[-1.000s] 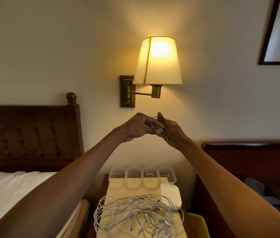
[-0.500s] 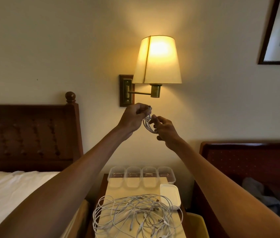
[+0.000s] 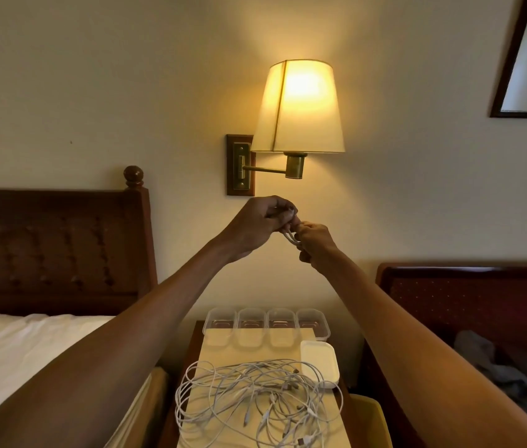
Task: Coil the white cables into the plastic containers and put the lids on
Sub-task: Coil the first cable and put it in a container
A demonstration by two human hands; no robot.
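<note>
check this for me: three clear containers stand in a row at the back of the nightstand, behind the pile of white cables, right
Not three: the head view shows four clear containers in a row at the back of the nightstand, behind the pile of white cables.

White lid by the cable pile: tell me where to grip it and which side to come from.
Probably pinch the white lid by its right long edge, coming from above and the right. It lies flat, and loops of the cable pile cross its near left corner, so that side is tangled; the right edge looks free.
</note>
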